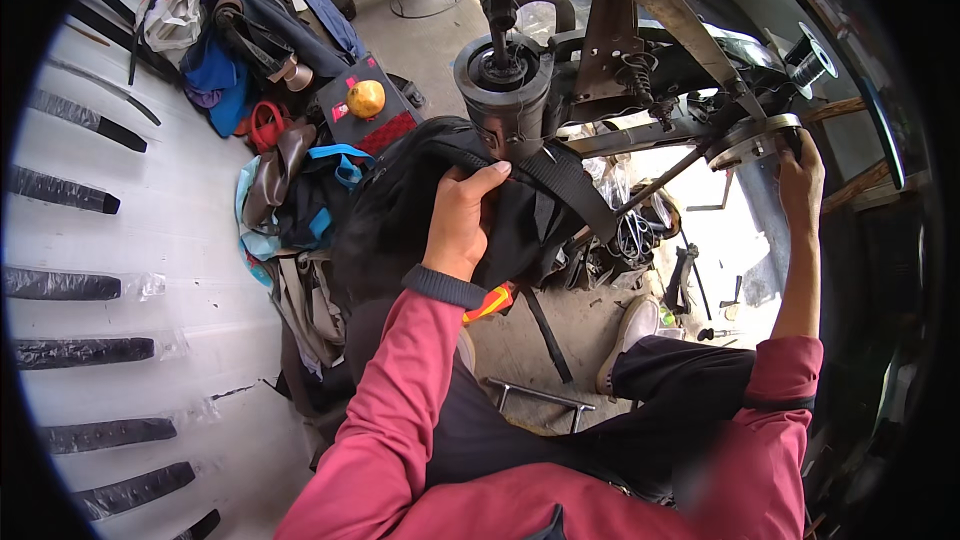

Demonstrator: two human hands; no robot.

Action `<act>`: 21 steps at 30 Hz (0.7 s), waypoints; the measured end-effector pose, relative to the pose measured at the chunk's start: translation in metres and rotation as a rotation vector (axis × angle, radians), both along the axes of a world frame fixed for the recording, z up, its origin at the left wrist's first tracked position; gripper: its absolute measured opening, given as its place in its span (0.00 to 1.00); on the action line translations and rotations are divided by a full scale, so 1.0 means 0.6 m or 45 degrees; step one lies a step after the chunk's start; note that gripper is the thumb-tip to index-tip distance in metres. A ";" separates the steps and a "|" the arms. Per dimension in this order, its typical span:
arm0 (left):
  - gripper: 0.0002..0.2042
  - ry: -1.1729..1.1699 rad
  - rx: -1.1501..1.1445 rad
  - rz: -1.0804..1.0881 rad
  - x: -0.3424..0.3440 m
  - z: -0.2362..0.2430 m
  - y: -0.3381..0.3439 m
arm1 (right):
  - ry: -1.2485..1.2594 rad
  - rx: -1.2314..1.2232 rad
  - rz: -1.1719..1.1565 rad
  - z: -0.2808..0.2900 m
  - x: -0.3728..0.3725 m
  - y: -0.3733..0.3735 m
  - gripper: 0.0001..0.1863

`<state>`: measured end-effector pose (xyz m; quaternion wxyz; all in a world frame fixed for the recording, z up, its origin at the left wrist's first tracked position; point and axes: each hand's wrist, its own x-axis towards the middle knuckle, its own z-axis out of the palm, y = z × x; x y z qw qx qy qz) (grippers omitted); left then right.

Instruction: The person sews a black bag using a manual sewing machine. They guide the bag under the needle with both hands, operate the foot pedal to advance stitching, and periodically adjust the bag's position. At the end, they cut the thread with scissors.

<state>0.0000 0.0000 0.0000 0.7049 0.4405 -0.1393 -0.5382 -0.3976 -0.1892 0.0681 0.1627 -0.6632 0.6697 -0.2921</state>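
Note:
An old black cylinder-arm sewing machine (600, 40) stands in front of me, with its round head (503, 95) over a black fabric bag (385, 220) that has a webbing strap (565, 185). My left hand (462, 215) grips the bag's fabric just below the head, thumb pressed on it near the strap. My right hand (800, 165) is wrapped round the edge of the metal handwheel (750, 140) at the machine's right. A spool (810, 65) sits above the wheel. The exact spot where the needle meets the fabric is hidden.
Bags and clothing (230, 30) are piled at the left beside a pale panel with black strips (90, 345). An orange fruit (365, 98) lies on a dark board. Scissors and tools (635, 235) hang under the machine; a metal bar (530, 395) lies by my feet.

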 end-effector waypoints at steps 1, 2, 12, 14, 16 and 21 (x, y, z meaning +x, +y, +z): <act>0.06 0.002 -0.010 -0.010 0.001 0.000 -0.001 | 0.076 -0.086 -0.065 -0.010 -0.016 -0.013 0.17; 0.06 0.004 -0.018 -0.015 0.003 -0.001 -0.002 | 0.131 -0.164 -0.114 -0.021 -0.030 -0.026 0.16; 0.06 0.013 -0.013 -0.054 0.005 -0.005 0.000 | 0.507 0.186 0.190 -0.191 -0.053 -0.037 0.21; 0.09 0.039 0.002 -0.106 0.014 -0.011 0.003 | 0.377 0.324 0.277 -0.209 -0.023 -0.015 0.24; 0.08 0.069 0.004 -0.123 0.014 -0.014 0.005 | 0.144 0.431 0.140 -0.201 -0.011 0.010 0.29; 0.07 0.054 0.028 -0.103 0.011 -0.008 0.009 | -0.227 1.138 0.149 -0.162 0.058 0.080 0.38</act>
